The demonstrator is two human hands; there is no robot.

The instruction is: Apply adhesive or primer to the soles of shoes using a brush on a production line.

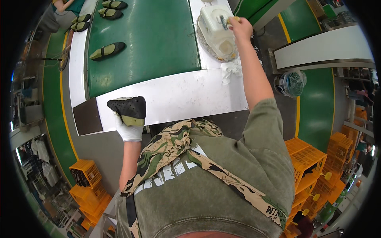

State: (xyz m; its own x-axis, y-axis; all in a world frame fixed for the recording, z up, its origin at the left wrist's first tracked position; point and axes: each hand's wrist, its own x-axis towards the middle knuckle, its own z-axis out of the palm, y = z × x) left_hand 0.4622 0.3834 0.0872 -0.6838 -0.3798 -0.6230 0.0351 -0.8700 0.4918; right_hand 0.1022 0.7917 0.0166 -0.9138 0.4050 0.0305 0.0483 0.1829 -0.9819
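Note:
My left hand (130,131), in a white glove, is closed around a black and olive shoe (131,108) above the near left part of the white table edge. Dark dotted material faces up on it, and the olive part is toward me. My bare right hand (242,29) reaches far forward, fingers pinched on a small brush-like tool with a yellowish end (234,20). This tool is over the cut-open top of a white plastic jug (210,18), which lies on a round speckled base (204,39). The tool's lower end is hard to make out.
Several olive and black shoes, one of them a single shoe (107,51), sit on or beside the green conveyor belt (151,51). A crumpled white cloth (231,71) lies near the jug. A dark brown pad (88,117) is at the table's left corner. Orange crates (305,156) stand behind me.

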